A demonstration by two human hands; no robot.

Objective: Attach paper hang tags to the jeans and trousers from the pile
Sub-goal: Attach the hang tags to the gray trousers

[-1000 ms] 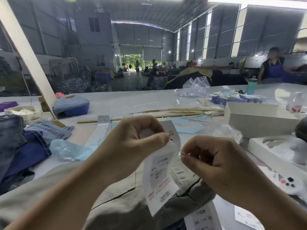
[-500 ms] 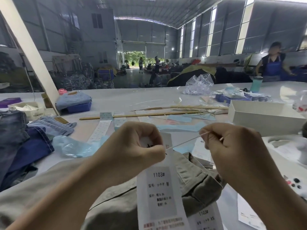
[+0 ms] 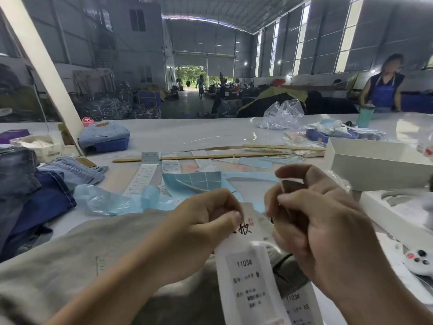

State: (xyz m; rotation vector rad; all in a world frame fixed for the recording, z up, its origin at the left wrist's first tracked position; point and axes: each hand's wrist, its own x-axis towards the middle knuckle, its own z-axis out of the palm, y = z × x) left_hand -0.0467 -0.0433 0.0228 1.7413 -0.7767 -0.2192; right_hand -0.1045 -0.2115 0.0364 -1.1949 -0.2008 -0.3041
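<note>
Head view: white paper hang tag (image 3: 248, 277) printed 1103# hangs with its long axis running down toward the bench's near edge, top end up between both hands. Left hand (image 3: 201, 233) pinches that top end with curled fingers; right hand (image 3: 311, 228) curls around a small dark piece beside it. Grey trousers (image 3: 105, 254) lie beneath; folded jeans (image 3: 25, 188) sit at the bench's left edge

Jeans pile (image 3: 28, 191) at table's (image 3: 210, 134) left, open box (image 3: 375, 165) right, trousers (image 3: 105, 249) nearest, under both hands.
</note>
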